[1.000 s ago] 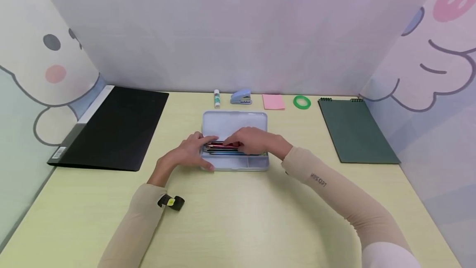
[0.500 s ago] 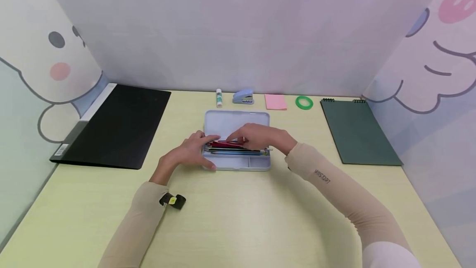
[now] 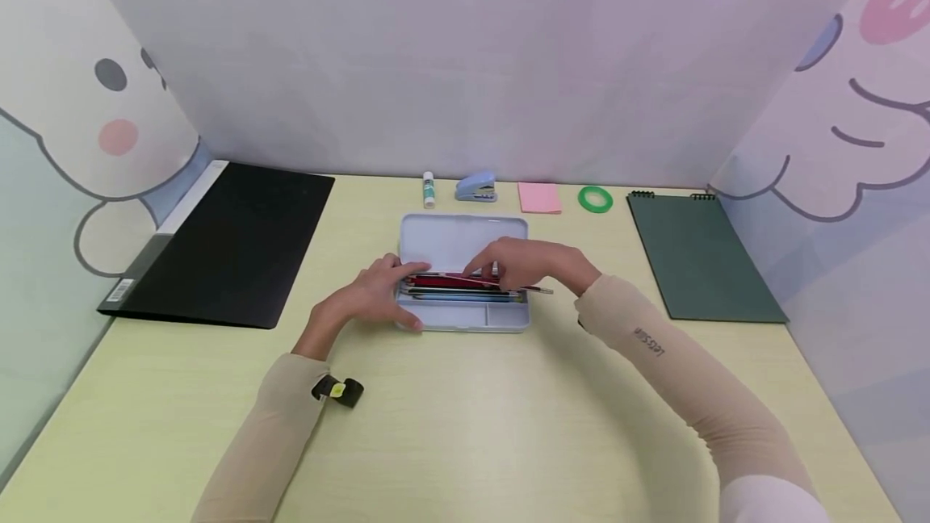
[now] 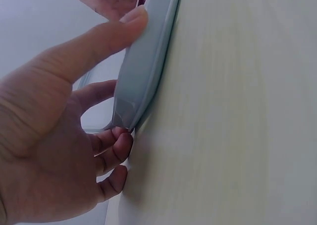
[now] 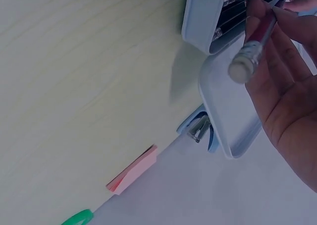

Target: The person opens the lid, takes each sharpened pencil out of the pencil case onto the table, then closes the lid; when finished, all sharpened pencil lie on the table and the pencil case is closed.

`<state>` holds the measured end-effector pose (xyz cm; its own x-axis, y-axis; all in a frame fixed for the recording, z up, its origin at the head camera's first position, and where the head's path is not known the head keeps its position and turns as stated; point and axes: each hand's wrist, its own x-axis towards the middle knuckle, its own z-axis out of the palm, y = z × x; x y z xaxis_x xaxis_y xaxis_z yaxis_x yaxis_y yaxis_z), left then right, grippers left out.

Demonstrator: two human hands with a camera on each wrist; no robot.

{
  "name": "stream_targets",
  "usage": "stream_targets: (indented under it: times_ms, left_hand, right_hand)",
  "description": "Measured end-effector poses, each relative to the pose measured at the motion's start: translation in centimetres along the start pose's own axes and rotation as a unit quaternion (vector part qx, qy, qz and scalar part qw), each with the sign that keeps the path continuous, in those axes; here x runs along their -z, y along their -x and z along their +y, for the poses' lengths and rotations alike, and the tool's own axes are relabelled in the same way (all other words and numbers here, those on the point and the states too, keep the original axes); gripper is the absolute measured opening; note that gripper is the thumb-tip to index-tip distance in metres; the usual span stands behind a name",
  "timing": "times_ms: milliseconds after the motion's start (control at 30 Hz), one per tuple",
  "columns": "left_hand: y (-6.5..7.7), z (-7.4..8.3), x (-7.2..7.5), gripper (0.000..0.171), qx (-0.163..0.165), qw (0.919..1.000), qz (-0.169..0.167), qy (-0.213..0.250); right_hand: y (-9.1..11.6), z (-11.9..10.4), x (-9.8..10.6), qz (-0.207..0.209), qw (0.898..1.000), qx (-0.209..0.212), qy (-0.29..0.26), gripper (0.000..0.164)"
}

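A light blue pencil case point(image 3: 445, 317) lies with its lid point(image 3: 465, 232) folded back, and several pencils point(image 3: 450, 291) fill its long compartment. My left hand point(image 3: 370, 294) grips the case's left end; in the left wrist view the thumb presses the front wall point(image 4: 143, 61) and the fingers reach round the corner. Between thumb and fingers, my right hand point(image 3: 521, 262) pinches a dark red pencil point(image 5: 260, 31) over the case. Its eraser end point(image 5: 241, 69) points toward the right wrist camera and juts past the case's right end. The right fingers partly hide the pencil's middle.
Along the back stand a glue stick point(image 3: 429, 190), a blue stapler point(image 3: 476, 186), pink sticky notes point(image 3: 539, 198) and a green tape ring point(image 3: 596, 199). A black folder point(image 3: 240, 244) lies left, a dark green spiral pad point(image 3: 701, 257) right. Walls enclose the table.
My right hand has shifted rightward with the red pencil, whose eraser end now sticks out beyond the case's right edge. The left hand has stayed at the case's left end.
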<state>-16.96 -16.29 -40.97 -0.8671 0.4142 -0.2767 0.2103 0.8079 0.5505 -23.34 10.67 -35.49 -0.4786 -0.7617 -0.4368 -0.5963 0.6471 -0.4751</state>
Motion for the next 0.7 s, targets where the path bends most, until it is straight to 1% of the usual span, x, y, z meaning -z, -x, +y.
stream_targets:
  times_ms: [167, 367, 567, 700]
  left_hand:
    - [0.0, 0.0, 0.0, 0.096, 0.002, 1.0, 0.002, 0.0]
    - [-0.1, -0.1, -0.1, 0.096, 0.001, 1.0, 0.004, 0.0]
    - [-0.2, -0.1, -0.1, 0.097, 0.002, 1.0, 0.004, 0.002]
    - [-0.2, -0.2, -0.1, 0.097, 0.002, 1.0, 0.004, 0.001]
  right_hand:
    - [0.9, 1.0, 0.5, -0.005, 1.0, -0.009, -0.02, 0.056]
    - [2.2, 1.9, 1.2, -0.001, 1.0, 0.007, -0.026, 0.051]
    - [3.6, 3.0, 1.8, 0.023, 0.999, 0.008, -0.046, 0.049]
    - [4.5, 4.1, 2.3, 0.038, 0.998, 0.001, -0.059, 0.048]
